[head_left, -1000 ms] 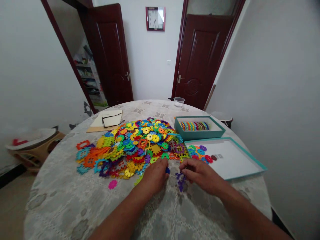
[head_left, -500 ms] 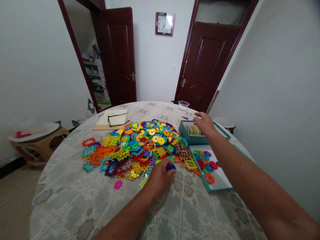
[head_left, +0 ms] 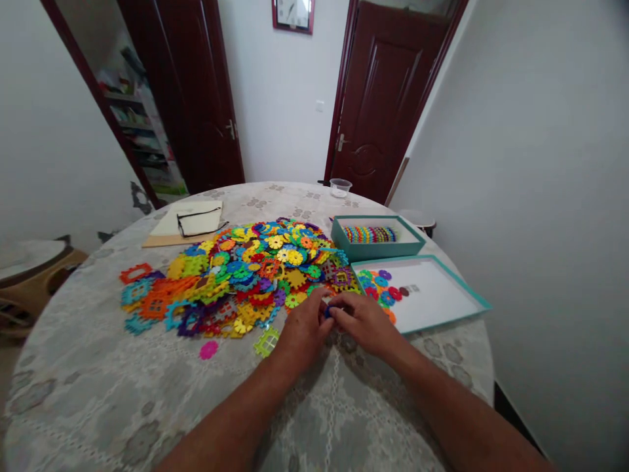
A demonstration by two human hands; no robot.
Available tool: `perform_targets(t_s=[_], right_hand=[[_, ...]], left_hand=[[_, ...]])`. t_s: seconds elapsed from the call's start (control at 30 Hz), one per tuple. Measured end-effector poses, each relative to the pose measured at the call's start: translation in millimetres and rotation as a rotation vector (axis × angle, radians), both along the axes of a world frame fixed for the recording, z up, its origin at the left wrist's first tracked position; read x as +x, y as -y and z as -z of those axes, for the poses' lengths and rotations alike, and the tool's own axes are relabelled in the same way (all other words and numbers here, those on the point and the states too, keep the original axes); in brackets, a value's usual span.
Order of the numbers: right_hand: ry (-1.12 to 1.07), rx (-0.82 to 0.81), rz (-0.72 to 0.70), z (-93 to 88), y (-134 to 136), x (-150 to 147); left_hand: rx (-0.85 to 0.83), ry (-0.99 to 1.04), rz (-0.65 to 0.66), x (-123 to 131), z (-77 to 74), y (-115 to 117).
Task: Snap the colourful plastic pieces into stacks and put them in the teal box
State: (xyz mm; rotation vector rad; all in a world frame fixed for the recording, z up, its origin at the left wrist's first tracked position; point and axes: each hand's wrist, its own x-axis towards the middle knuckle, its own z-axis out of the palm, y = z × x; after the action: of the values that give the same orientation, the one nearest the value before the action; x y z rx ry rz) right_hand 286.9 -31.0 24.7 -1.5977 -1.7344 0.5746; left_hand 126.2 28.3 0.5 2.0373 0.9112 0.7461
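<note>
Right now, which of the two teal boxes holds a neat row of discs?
The deeper far box; the shallow near tray holds only a few loose discs.

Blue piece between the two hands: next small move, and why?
Probably pass the blue piece fully into the right hand's grip and lift it clear of the table. The fingertips of that hand and of the left hand meet on it just in front of the pile. The teal box with its row of discs stands on the right side, nearer the right hand.

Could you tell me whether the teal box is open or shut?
Open: the box shows a row of discs; its lid lies beside it.
</note>
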Motion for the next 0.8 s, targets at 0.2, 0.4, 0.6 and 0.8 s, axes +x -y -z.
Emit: perform_targets(t_s=[0.2, 0.4, 0.6, 0.8], right_hand=[[0.235, 0.195, 0.165, 1.8, 4, 35], [0.47, 0.385, 0.491, 17.4, -9, 108], [0.484, 0.486, 0.408, 17.3, -9, 99], [0.44, 0.465, 0.133, 21.9, -6, 48]], left_hand=[[0.224, -0.155, -0.017, -9, 1.6, -6], [0.408, -0.489, -0.267, -26, -4.1, -27], [0.489, -0.719, -0.249, -26, -8.2, -27], [0.529, -0.768, -0.23, -22, -2.2, -21]])
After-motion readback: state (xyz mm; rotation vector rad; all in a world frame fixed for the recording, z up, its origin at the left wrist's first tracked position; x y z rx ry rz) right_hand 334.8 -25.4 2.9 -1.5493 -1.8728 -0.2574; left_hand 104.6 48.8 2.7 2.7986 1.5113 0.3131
